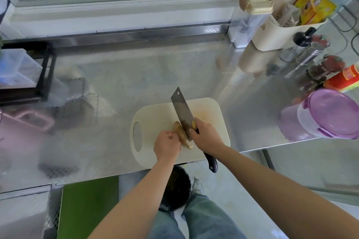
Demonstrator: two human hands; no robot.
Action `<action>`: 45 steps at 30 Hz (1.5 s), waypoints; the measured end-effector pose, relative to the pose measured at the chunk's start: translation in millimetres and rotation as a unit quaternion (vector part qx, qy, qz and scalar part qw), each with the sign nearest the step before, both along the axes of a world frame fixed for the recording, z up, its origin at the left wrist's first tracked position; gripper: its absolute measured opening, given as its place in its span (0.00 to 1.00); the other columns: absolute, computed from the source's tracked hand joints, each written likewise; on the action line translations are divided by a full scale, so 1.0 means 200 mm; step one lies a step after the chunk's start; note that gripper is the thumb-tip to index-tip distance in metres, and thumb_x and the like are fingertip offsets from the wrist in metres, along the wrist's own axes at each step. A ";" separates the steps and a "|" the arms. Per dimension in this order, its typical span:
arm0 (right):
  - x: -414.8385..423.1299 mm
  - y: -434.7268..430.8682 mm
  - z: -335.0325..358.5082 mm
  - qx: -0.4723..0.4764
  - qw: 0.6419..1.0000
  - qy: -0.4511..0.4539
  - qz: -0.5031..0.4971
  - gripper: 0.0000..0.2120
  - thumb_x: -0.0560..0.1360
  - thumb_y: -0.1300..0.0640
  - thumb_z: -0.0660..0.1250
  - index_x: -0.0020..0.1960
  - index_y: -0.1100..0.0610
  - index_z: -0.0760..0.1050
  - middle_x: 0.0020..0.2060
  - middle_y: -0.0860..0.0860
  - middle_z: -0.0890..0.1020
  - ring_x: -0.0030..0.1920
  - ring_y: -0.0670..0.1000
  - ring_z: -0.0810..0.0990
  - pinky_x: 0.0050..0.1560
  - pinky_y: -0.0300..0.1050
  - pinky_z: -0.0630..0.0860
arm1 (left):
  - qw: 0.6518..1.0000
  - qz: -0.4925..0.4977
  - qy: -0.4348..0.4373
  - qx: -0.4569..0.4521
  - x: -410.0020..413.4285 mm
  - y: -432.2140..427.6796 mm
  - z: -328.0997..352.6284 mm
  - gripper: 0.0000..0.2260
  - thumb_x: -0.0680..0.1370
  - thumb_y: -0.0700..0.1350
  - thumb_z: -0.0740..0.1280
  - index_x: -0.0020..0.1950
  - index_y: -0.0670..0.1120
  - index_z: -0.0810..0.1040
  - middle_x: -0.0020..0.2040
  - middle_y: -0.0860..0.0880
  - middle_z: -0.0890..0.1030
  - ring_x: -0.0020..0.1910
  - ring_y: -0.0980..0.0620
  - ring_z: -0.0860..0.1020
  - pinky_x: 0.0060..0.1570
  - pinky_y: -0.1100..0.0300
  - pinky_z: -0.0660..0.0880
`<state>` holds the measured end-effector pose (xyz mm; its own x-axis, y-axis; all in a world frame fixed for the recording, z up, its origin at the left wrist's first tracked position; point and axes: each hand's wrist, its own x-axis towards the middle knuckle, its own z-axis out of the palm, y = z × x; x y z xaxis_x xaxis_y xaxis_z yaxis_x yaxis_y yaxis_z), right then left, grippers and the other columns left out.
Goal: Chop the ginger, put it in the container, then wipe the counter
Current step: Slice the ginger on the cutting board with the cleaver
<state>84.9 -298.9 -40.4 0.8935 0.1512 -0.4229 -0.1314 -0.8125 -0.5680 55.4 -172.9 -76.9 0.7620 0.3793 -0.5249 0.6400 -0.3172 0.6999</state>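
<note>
Ginger (181, 135) on cutting board (151, 118), just right of left hand (167, 144), whose curled fingers seem to pin it. Right hand (206, 137) grips cleaver (182, 114) handle; blade meets ginger. Lidded container (330, 114) well right of that hand.

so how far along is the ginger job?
Nothing finished: no cut pieces show. In hand: left hand holds the ginger on the cutting board, right hand grips the cleaver, blade against it. Left: the chopping, filling a container (the purple-lidded container sits closed at right), wiping the counter.
</note>
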 end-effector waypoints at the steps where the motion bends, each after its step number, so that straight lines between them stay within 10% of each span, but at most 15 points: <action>1: 0.00 0.00 -0.01 -0.002 1.000 0.004 0.002 0.09 0.77 0.58 0.58 0.39 0.53 0.60 0.30 0.53 0.71 0.31 0.55 0.69 0.29 0.46 0.62 | 1.000 -0.002 0.003 -0.003 0.00 -0.01 0.00 0.06 0.79 0.44 0.59 0.44 0.46 0.74 0.30 0.49 0.80 0.30 0.48 0.81 0.45 0.52 0.78; 21: -0.03 -0.01 -0.05 0.045 0.999 0.025 -0.015 0.05 0.76 0.55 0.58 0.44 0.56 0.67 0.35 0.59 0.78 0.36 0.63 0.78 0.36 0.60 0.78 | 0.993 -0.051 -0.057 0.092 -0.03 0.08 0.01 0.12 0.74 0.58 0.69 0.44 0.51 0.71 0.33 0.53 0.80 0.37 0.54 0.78 0.36 0.60 0.68; 45: 0.00 -0.05 0.04 -0.026 0.995 -0.026 0.092 0.08 0.79 0.53 0.58 0.42 0.54 0.64 0.29 0.51 0.71 0.30 0.55 0.69 0.32 0.45 0.65 | 0.986 -0.087 -0.082 0.114 0.04 0.06 -0.04 0.09 0.75 0.50 0.70 0.46 0.50 0.71 0.34 0.51 0.82 0.39 0.50 0.79 0.42 0.53 0.74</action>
